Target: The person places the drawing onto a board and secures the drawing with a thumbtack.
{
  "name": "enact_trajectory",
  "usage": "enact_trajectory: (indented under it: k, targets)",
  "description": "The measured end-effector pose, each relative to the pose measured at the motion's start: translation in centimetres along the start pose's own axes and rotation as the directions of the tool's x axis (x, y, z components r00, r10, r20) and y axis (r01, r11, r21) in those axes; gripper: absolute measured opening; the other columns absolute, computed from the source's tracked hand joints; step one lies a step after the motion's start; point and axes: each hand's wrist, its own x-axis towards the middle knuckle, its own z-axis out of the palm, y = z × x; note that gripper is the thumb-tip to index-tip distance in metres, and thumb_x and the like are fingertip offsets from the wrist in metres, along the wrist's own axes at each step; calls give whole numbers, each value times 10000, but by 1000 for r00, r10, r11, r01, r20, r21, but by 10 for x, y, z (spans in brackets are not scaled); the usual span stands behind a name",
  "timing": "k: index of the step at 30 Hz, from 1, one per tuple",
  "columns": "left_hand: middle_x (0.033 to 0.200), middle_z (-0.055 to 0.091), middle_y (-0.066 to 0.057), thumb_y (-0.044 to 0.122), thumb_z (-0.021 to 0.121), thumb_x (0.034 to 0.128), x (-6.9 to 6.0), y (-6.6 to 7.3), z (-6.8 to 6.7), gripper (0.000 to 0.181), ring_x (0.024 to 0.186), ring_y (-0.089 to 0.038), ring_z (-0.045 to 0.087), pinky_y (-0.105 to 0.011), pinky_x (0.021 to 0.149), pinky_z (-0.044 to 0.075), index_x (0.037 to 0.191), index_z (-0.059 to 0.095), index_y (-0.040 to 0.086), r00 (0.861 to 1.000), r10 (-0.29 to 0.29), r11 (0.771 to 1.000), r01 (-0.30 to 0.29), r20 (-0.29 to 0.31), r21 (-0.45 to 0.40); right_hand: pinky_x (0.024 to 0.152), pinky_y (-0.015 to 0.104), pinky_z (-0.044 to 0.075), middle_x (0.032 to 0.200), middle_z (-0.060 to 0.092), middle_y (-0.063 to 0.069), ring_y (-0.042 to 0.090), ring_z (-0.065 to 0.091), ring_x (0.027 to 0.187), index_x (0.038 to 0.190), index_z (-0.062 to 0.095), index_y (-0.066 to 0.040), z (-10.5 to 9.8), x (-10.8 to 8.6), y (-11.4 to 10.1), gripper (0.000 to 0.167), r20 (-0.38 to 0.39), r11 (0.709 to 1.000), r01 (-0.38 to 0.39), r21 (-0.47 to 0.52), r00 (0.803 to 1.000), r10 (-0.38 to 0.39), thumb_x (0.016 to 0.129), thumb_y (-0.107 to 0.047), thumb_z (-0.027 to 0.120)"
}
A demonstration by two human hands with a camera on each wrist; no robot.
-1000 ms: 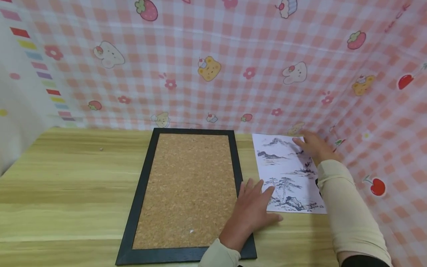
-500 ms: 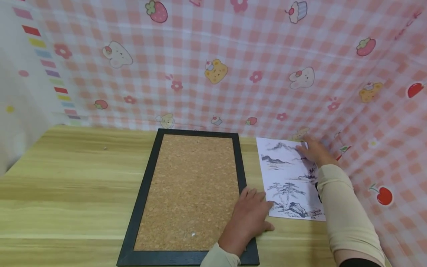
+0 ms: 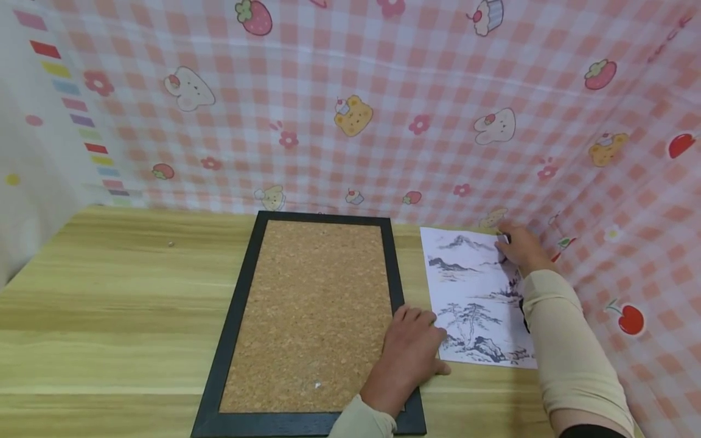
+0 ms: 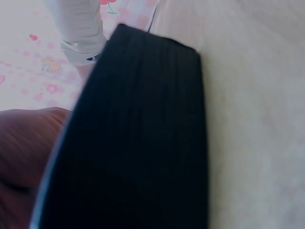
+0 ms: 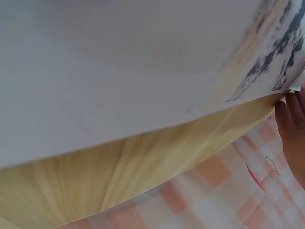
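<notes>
A pink-and-white checked cloth (image 3: 306, 152), printed with strawberries, cupcakes, bears, rabbits and cherries, hangs behind the table and along its right side, with a strip of coloured blocks near its left edge. The table (image 3: 120, 316) is pale yellow wood with long streaks. Flat on it lies a corkboard (image 3: 312, 304) in a black frame (image 3: 235, 316), its far end close to the cloth. Just to the right of the board, near the far right corner, lies a white sheet of paper (image 3: 465, 286) printed with ink mountains, trees and rocks.

Cream sleeves (image 3: 575, 340) cover both forearms. The left hand (image 3: 411, 350) rests over the frame's right side, half open, fingers loosely bent at the paper's left edge, thumb apart; whether its fingertips touch the paper cannot be told. The right hand (image 3: 523, 246) is narrow, its thumb and fingers pinching the paper's far right corner.

A tiny grey bit (image 3: 171, 244) sits on the table's left part, and a white speck (image 3: 317, 384) marks the cork near its near edge.
</notes>
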Motion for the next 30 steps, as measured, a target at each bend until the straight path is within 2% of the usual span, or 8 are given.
enact_trajectory:
  k: [7, 12, 15, 17, 19, 23, 30]
  targets:
    - [1225, 643, 120, 556, 828, 784, -1, 2, 1, 351, 1148, -124, 541, -347, 1099, 346, 1078, 793, 369, 998, -4, 1000, 5, -57, 25, 933, 632, 433, 1186, 567, 404, 525, 550, 1053, 1305, 533, 158, 1, -2, 4, 411, -75, 999, 14, 49, 997, -10, 913, 56, 597]
    - [1129, 674, 143, 525, 827, 801, 1, 1, 1, 276, 1084, -95, 564, -329, 1063, 368, 1026, 813, 366, 997, -7, 1000, 9, -82, 27, 874, 587, 457, 1167, 562, 374, 470, 529, 1020, 1329, 552, 104, -1, -4, 3, 427, -102, 987, -61, 150, 992, 77, 902, 83, 561]
    - [968, 687, 163, 454, 828, 829, 2, 1, 0, 140, 980, -77, 582, -352, 1079, 369, 929, 829, 356, 996, -10, 1000, 8, -88, -24, 896, 576, 450, 1168, 571, 344, 457, 527, 1042, 1320, 568, 106, -3, -6, 3, 391, -118, 983, -96, 157, 986, 115, 934, 50, 539]
    - [872, 682, 172, 412, 823, 848, 4, 0, -1, 67, 923, -73, 587, -378, 1095, 365, 855, 828, 346, 996, -15, 998, 9, -86, -66, 918, 586, 446, 1137, 590, 336, 465, 542, 1040, 1260, 599, 121, -5, -7, 3, 334, -146, 988, -86, 129, 984, 104, 945, 26, 541]
    - [834, 677, 167, 384, 814, 864, 4, 0, -1, 66, 898, -70, 597, -410, 1111, 363, 816, 823, 339, 996, -12, 996, 3, -89, -92, 918, 594, 443, 1087, 599, 334, 475, 553, 1009, 1168, 627, 138, -5, -9, 4, 269, -191, 993, -58, 104, 978, 78, 939, 20, 552]
    - [826, 659, 141, 381, 789, 889, 3, 1, -1, 81, 885, -87, 609, -446, 1118, 371, 822, 814, 343, 995, 3, 997, -10, -102, -77, 881, 602, 446, 1044, 573, 333, 483, 543, 969, 1059, 637, 149, -7, -13, 5, 185, -231, 993, -49, 103, 970, 72, 939, 27, 566]
    - [673, 660, 183, 385, 763, 912, 6, 4, -3, 144, 708, -47, 623, -492, 1109, 372, 772, 787, 358, 995, -1, 996, -8, -102, -94, 858, 583, 466, 1040, 615, 338, 474, 567, 959, 1061, 655, 148, -11, -14, 3, 186, -262, 988, -79, 134, 959, 112, 958, 20, 567]
